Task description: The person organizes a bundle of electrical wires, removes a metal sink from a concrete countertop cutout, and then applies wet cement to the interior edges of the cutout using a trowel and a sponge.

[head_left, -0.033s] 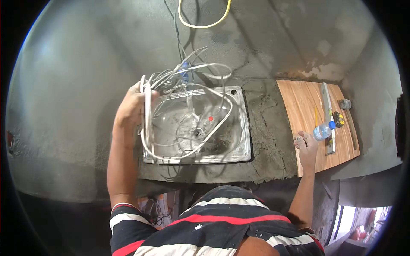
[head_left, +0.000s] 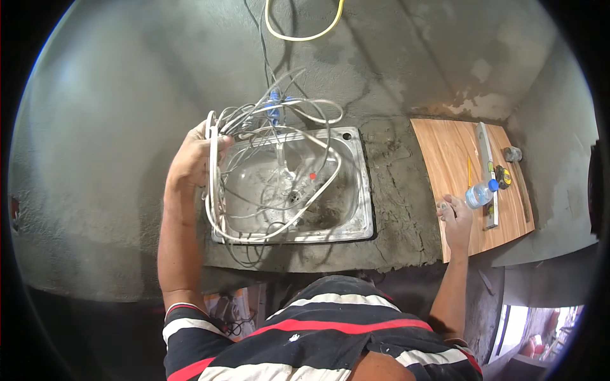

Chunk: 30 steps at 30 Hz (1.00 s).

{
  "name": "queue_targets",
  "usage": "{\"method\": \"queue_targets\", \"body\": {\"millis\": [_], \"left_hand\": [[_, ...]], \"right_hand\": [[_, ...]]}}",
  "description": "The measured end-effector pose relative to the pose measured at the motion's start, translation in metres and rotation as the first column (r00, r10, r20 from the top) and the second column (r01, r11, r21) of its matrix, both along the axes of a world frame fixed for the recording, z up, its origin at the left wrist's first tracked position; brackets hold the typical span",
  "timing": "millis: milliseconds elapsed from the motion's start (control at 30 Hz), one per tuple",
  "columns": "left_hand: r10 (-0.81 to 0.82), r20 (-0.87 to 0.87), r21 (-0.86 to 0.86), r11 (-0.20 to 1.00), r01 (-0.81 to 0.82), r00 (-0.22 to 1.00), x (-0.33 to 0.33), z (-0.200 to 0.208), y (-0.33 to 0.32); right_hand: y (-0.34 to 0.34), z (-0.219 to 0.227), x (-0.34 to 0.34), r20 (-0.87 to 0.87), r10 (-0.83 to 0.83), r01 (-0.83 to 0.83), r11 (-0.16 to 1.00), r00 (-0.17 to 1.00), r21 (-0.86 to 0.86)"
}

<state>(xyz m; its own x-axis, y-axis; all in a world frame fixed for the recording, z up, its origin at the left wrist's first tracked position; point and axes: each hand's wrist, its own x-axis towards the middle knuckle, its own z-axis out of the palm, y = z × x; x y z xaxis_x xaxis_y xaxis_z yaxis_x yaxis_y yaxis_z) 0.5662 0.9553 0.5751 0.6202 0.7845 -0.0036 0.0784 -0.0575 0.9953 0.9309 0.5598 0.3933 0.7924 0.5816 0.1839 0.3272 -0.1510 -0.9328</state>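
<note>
Fingers of your left hand (head_left: 196,155) wrap the looped cable (head_left: 214,174) above the left edge of the sink (head_left: 364,190). Your right hand (head_left: 455,222) curls near the board (head_left: 438,149)'s front-left corner; its hold I can't tell.

The left grip (head_left: 192,155) is clenched, its forearm (head_left: 178,247) reaching forward, while the right grip (head_left: 455,223) has fingers (head_left: 458,206) half curled.

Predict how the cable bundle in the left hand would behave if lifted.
The cable bundle would probably bend springily, since its loops hold wide curves. It may tangle, as strands cross. It might sag unevenly, because the left hand grips only one side.
</note>
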Motion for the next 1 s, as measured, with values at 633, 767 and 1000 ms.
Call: {"method": "queue_targets", "body": {"millis": [633, 767, 1000], "left_hand": [[-0.146, -0.072, 0.255, 0.954, 0.160, 0.987, 0.109, -0.066, -0.035], [0.000, 0.187, 0.246, 0.968, -0.047, 0.982, 0.089, -0.034, -0.013], [-0.009, 0.359, 0.187, 0.980, -0.063, 0.933, 0.035, 0.013, 0.008]], "right_hand": [[0.008, 0.002, -0.022, -0.057, 0.039, -0.036, 0.998, 0.998, 0.054], [0.000, 0.008, -0.021, -0.025, 0.015, -0.014, 0.998, 1.000, 0.064], [-0.011, 0.011, -0.019, -0.006, 0.026, -0.026, 0.998, 1.000, 0.058]]}}
